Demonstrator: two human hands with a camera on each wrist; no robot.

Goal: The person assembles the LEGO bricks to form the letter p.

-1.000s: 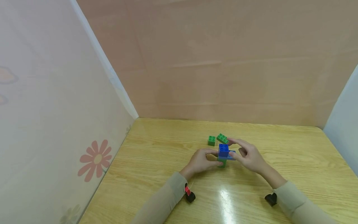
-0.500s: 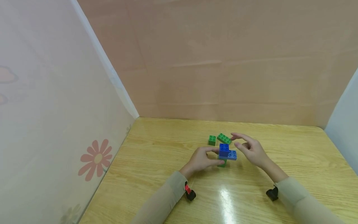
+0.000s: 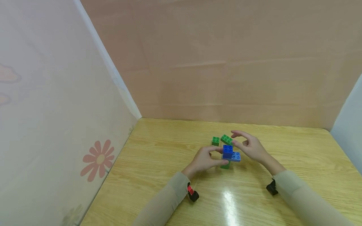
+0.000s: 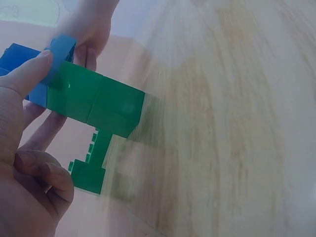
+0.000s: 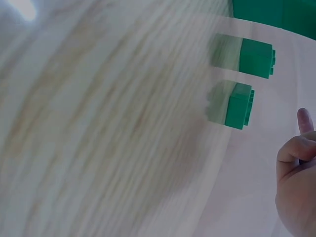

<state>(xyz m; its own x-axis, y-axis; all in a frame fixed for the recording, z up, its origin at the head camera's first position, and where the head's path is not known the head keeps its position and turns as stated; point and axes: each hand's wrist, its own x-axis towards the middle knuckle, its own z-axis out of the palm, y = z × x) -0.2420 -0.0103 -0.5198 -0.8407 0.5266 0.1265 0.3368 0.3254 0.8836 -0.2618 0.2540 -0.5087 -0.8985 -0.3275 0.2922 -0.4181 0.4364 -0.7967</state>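
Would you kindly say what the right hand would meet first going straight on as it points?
The right hand would probably meet the oblong green studded plastic brick, though it might pass above; height is unclear.

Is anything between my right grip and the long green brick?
Nothing visible: your right grip is near the right end of the long green brick. The stack stands nearer you, not between them.

Place: screened-off work area, room unclear | wood-grain table [image 3: 164,138] | tan backdrop [image 3: 226,62] | flower-print sheet [image 3: 62,94]
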